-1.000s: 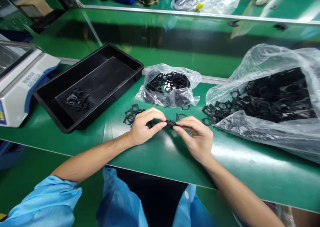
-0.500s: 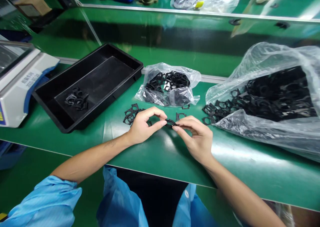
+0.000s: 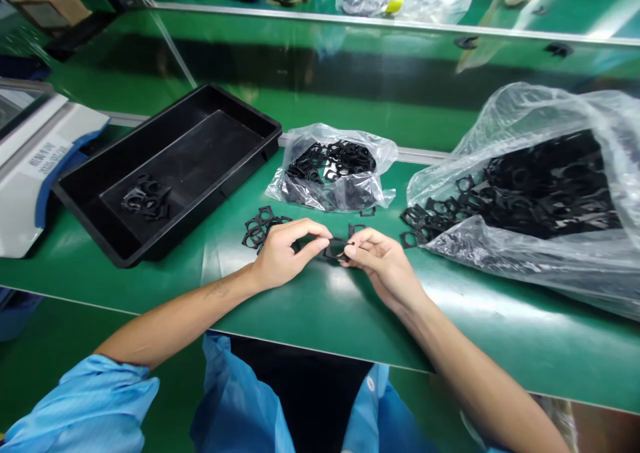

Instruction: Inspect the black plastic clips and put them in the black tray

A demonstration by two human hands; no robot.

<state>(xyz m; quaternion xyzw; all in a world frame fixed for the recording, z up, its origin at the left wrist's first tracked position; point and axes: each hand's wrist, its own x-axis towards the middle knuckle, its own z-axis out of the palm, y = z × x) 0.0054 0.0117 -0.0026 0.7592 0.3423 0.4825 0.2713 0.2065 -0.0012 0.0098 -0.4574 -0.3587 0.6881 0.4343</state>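
- Since the earlier frame, the black part (image 3: 329, 251) has turned from nearly edge-on to show more of its ringed face, and the right hand (image 3: 387, 266) has rolled with it, its fingers now further around that end; the left hand (image 3: 287, 253) looks hardly changed.
- Between the two sets of fingertips lies the black part, to the right of the left grip and to the left of the right grip. It appears to be held above the counter (image 3: 300, 326), around the middle of its width and well in from the near edge.
- Its longer axis seems to run from hand to hand, roughly along the near edge of the counter. Neither hand is clearly nearer: each is at one end.
- Left grip: thumb and forefinger curve into a loop with their tips nearly together, pinching the left end of the part.
- Right grip: thumb and forefinger press on the right end, with other fingers partly hidden behind; exactly where they touch cannot be told.
- Just beyond the left hand, toward the far edge, sits a loose pile (image 3: 260, 226) of similar parts; a single part (image 3: 356, 228) lies just behind the right fingertips.
- Further toward the far edge lies a small bag (image 3: 387, 148) of parts; a large bag (image 3: 480, 240) spreads toward the right edge, and a black tray (image 3: 225, 186) stands toward the far left corner.
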